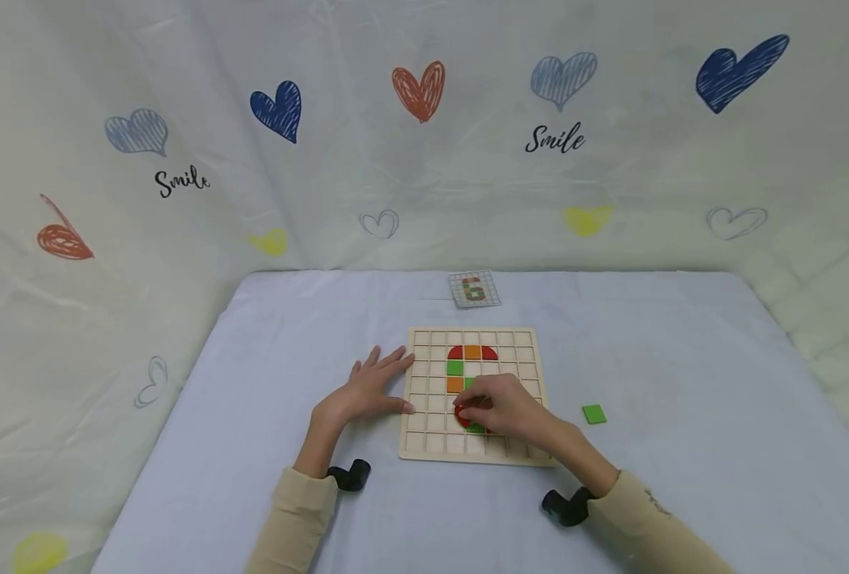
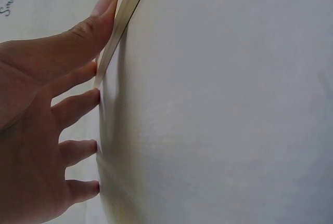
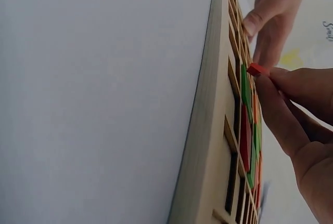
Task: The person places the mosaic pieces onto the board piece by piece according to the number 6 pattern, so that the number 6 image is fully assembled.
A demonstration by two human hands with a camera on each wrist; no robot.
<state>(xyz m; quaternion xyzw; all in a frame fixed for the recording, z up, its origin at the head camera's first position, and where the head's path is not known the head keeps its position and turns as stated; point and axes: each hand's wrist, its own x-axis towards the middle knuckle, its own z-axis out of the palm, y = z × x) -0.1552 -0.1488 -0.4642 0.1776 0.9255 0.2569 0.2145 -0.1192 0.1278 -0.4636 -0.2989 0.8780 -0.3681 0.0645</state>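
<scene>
A wooden grid board (image 1: 424, 446) lies on the white-covered table, with red, orange and green tiles in some of its squares. My right hand (image 1: 503, 406) pinches a red tile (image 3: 256, 69) between thumb and finger, just over the lower middle of the board. It covers part of the pattern in the head view. Beside a green tile (image 3: 245, 86) the red tile is held tilted. My left hand (image 1: 370, 389) has its fingers spread, with thumb and fingertips at the board's left edge; the left wrist view shows the thumb (image 2: 93, 26) against the board's side.
A loose green square tile (image 1: 594, 414) lies right of the board. Behind the board is a small pattern card (image 1: 475, 289) with a coloured grid design. A white curtain with printed hearts (image 1: 419, 92) hangs behind the table. Both wrists wear black cameras.
</scene>
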